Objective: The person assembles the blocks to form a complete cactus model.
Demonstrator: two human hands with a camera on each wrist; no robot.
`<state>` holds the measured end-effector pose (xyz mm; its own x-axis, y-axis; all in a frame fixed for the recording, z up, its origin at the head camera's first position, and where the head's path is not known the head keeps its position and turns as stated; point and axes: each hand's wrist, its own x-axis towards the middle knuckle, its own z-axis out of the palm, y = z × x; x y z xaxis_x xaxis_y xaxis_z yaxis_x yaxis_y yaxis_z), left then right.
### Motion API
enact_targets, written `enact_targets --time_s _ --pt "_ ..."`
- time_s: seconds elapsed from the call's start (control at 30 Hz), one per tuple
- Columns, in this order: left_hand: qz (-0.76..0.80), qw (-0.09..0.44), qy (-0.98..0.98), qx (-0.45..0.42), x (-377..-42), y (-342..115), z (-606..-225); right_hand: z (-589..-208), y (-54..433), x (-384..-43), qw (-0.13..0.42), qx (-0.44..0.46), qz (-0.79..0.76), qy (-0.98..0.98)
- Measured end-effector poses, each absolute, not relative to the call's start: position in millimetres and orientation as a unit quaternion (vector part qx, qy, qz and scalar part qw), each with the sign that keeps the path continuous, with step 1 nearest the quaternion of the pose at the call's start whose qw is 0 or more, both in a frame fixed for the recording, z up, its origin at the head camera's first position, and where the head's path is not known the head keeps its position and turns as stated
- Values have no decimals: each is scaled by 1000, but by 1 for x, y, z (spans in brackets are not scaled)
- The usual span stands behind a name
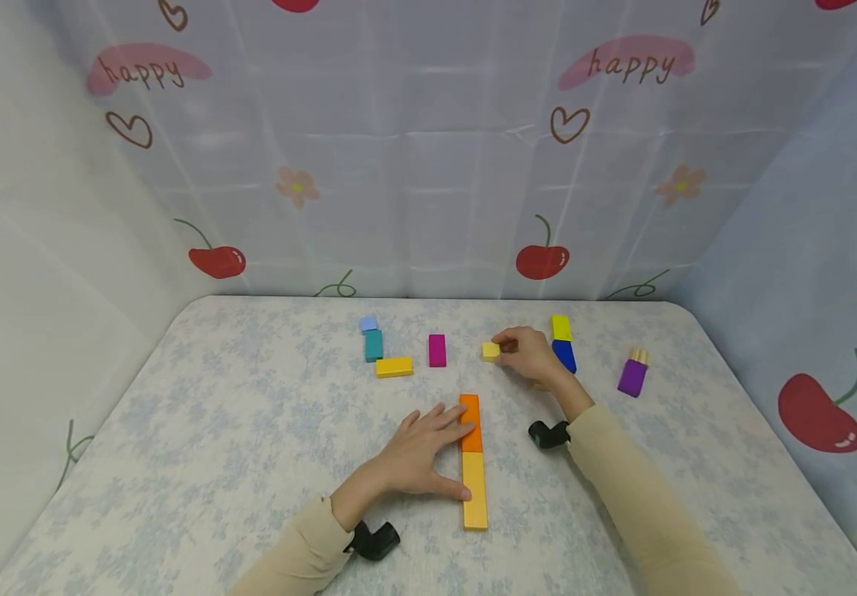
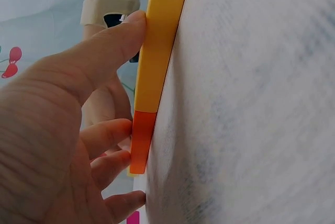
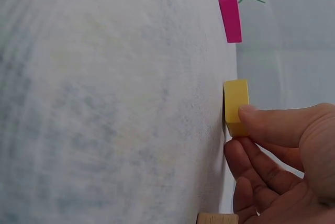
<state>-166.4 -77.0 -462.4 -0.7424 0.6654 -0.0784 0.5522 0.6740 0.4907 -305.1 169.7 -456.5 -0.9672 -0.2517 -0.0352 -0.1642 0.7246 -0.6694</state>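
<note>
My right hand (image 1: 532,354) pinches a small pale yellow block (image 3: 236,101) between thumb and fingers, close to the table surface. In the head view that block (image 1: 491,352) lies beyond the far end of a straight row. The row is an orange block (image 1: 470,424) end to end with a longer golden-yellow block (image 1: 475,492). My left hand (image 1: 416,454) is spread along the row's left side. Its thumb touches the golden-yellow block and some fingertips touch the orange one; in the left wrist view the fingers are extended.
Left of the magenta block (image 1: 437,350) are light blue (image 1: 368,324), teal (image 1: 373,346) and yellow (image 1: 394,367) blocks. Bright yellow (image 1: 560,327) and blue (image 1: 565,356) blocks touch beyond my right hand. A purple piece with cream prongs (image 1: 633,378) lies farther right. A wooden block (image 3: 217,219) is partly hidden.
</note>
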Motion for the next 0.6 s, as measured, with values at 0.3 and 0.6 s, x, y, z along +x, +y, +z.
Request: enact_targets --time_s 0.3,0.6 --pt "221 129 910 328 -166 -77 -465 -455 166 -291 41 -123 -381 916" --pt "216 123 911 330 -167 -77 -466 -454 159 -276 40 -154 -390 907"
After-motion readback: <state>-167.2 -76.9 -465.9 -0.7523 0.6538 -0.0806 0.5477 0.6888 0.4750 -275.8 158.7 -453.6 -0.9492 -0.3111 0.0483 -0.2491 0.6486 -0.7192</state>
